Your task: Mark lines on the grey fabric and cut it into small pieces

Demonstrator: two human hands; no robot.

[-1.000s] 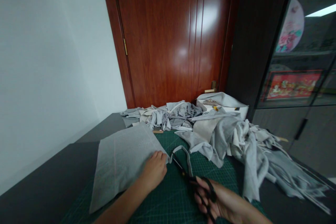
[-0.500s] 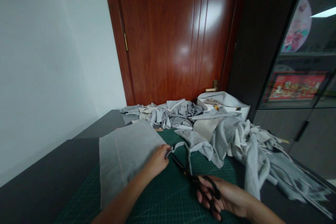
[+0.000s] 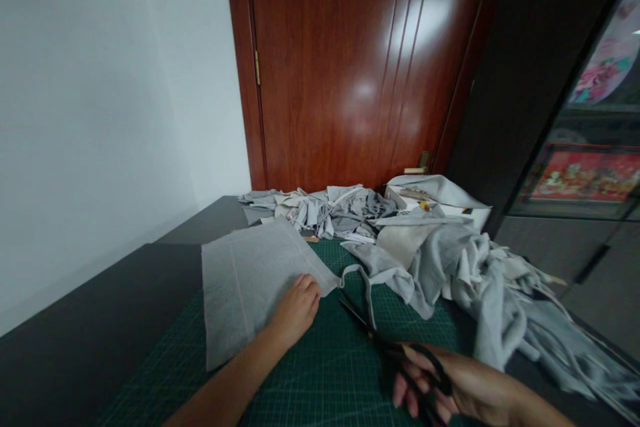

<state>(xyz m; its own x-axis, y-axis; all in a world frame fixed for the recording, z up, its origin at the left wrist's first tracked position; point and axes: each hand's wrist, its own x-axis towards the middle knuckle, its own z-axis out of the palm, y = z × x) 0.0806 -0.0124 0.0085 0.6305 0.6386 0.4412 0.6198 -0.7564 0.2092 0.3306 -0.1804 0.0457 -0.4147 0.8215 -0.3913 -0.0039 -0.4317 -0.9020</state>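
On a green cutting mat (image 3: 320, 373), a 4-sided piece of grey cloth (image 3: 250, 307) lies mostly flat at left, pale lines running down its face, its right corner tapering to where a narrow strip (image 3: 369, 293) curls away. The work in hand appears to be trimming that edge; the next cut would call for steady cloth and the blades lined up with the corner. The left hand (image 3: 299, 310) rests at the cloth's right edge, fingers together; whether they pinch it cannot be told from here. The right hand (image 3: 425, 380) has its fingers clamped around black scissors (image 3: 387, 347), the tip aimed just beside the corner. Beyond, 1 heap of grey fabric (image 3: 450, 260) spreads at right, and loose scraps (image 3: 325, 210) sit before a red-brown door (image 3: 340, 80).
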